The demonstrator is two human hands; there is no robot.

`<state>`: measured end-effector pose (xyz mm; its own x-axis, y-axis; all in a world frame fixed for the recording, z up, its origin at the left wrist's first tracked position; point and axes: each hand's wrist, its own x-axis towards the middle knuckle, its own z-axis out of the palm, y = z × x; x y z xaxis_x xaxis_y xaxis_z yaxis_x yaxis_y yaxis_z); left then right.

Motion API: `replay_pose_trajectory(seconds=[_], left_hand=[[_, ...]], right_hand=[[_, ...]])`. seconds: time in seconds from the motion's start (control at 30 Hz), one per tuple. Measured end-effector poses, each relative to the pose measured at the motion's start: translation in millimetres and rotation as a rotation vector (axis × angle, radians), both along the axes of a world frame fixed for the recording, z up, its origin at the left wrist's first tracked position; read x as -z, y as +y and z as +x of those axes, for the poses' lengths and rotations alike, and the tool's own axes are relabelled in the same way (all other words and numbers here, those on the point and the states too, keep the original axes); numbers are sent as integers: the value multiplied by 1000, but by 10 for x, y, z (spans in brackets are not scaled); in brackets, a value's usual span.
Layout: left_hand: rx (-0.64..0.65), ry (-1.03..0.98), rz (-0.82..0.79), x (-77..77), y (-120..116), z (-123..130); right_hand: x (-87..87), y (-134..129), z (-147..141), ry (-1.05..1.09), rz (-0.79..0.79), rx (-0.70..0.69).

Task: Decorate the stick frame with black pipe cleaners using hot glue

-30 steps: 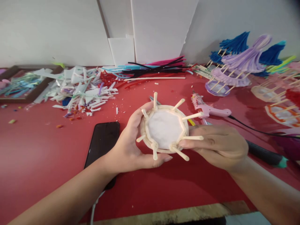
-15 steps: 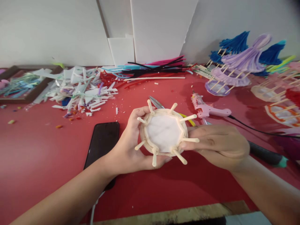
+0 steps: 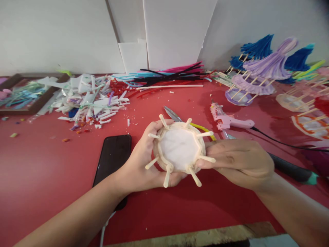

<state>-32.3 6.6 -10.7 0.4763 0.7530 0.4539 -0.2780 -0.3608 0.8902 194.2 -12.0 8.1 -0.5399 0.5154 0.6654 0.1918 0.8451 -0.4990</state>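
A round cream piece [image 3: 179, 148] with a white disc in its middle and several pale sticks standing out from its rim is held above the red table. Around its left side curl the fingers and thumb of my left hand [image 3: 142, 161]. My right hand [image 3: 239, 159] grips the right edge, its thumb near the lower right sticks; part of its fingers is hidden behind the piece. Just behind the piece lie metal blades [image 3: 171, 114] and a yellow strip [image 3: 203, 128].
Behind my right hand lies a pink glue gun [image 3: 226, 120]. A black phone [image 3: 113, 154] is beside my left forearm. White scraps [image 3: 89, 99] and coloured stems [image 3: 169, 75] line the back. Lilac and blue tasselled models [image 3: 267, 68] stand at the back right.
The round piece has tilted slightly, and its sticks now point a little more to the left and down. Both hands keep their hold.
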Motion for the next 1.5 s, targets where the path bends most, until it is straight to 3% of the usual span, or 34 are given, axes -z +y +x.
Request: replay_pose_trajectory(seconds=[0.43, 0.83, 1.23, 1.37, 1.5], left_hand=[[-54, 52, 22, -35, -13, -3], [-60, 30, 19, 11, -8, 12], [-59, 41, -147, 7, -25, -4], [-94, 54, -203, -40, -8, -10], [-162, 73, -159, -40, 14, -19]], right_hand=[[-28, 13, -11, -43, 6, -16], [-77, -23, -70, -75, 55, 105], [-66, -30, -100, -105, 70, 119], [-59, -61, -174, -52, 17, 224], [-20, -74, -241, 105, -14, 351]])
